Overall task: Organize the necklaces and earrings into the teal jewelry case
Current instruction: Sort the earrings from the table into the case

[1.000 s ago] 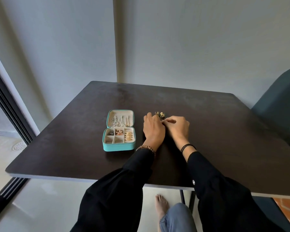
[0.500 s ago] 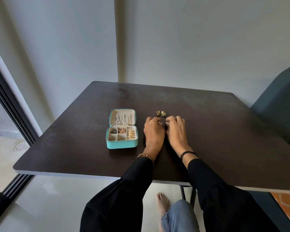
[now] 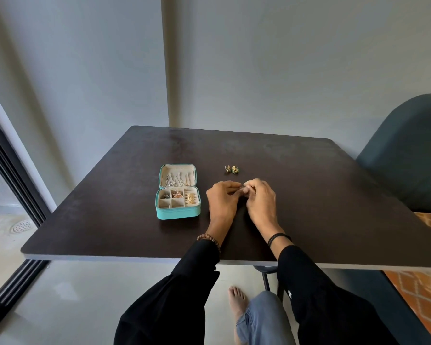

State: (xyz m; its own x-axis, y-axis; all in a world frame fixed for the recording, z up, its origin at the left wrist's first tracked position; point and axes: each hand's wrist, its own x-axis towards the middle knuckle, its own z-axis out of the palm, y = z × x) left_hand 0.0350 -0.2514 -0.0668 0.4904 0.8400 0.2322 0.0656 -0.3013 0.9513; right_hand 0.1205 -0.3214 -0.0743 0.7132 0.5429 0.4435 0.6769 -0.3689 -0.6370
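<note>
The teal jewelry case (image 3: 177,213) lies open on the dark table (image 3: 321,195), silver necklaces hanging in its lid and earrings in several compartments. A pair of gold and green earrings (image 3: 231,169) lies on the table beyond my hands. My left hand (image 3: 222,200) and my right hand (image 3: 260,199) meet fingertip to fingertip just right of the case, both pinching a small gold earring (image 3: 252,187) that shows only partly between the fingers.
A dark teal chair (image 3: 406,155) stands at the table's right side. Grey walls rise behind the table. A sliding door frame (image 3: 13,168) runs along the left. My knee and bare foot show under the near table edge.
Both hands have drawn back from the pair of earrings toward me and lifted slightly, fingertips now together pinching a small gold piece. The pair of earrings stays in place.
</note>
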